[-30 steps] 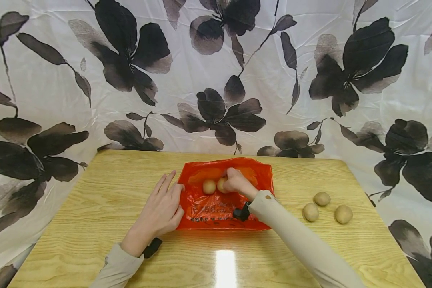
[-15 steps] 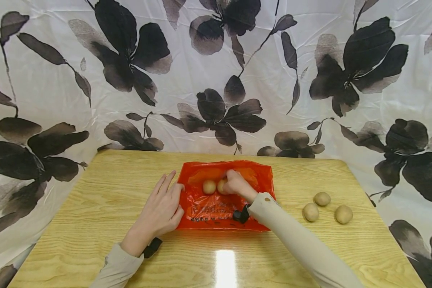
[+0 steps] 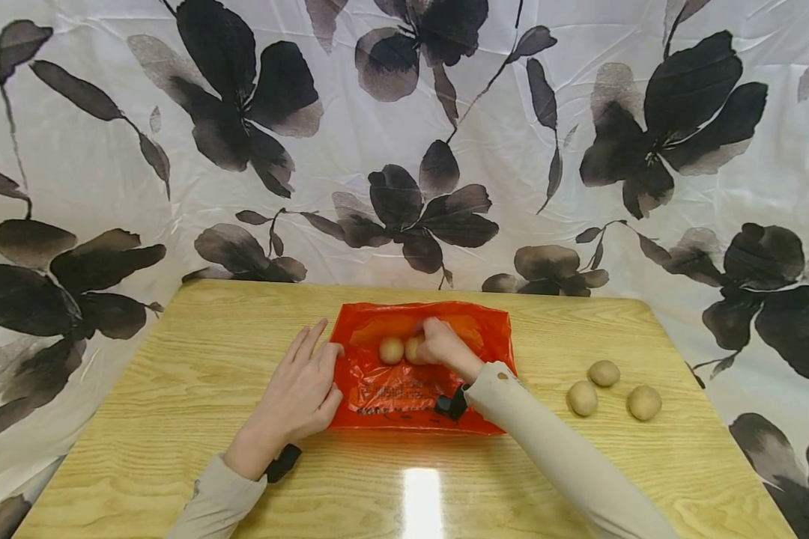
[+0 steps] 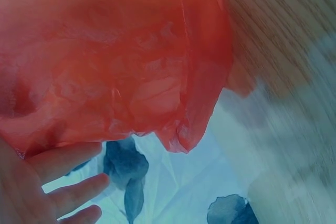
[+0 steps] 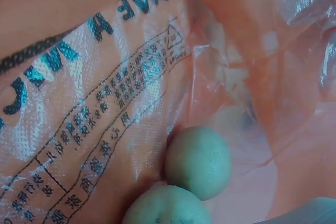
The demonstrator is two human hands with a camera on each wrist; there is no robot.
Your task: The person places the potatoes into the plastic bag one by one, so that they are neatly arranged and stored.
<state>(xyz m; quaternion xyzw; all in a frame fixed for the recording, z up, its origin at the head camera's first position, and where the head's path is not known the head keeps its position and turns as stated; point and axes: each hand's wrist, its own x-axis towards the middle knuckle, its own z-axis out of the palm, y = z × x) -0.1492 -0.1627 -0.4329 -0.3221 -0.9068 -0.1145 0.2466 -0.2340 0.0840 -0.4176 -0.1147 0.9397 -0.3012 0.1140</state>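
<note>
Here | left hand (image 3: 302,391) pinches red bag (image 3: 392,400) | right hand (image 3: 443,344) half-hides potato (image 3: 412,350), fingertips unseen, can't tell grip

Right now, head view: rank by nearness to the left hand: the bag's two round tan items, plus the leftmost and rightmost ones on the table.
1. Left bag item, in the red bag, right of the left hand.
2. Right bag item, partly hidden by the right hand.
3. Leftmost table item, right of the bag.
4. Rightmost table item, farthest right.
</note>
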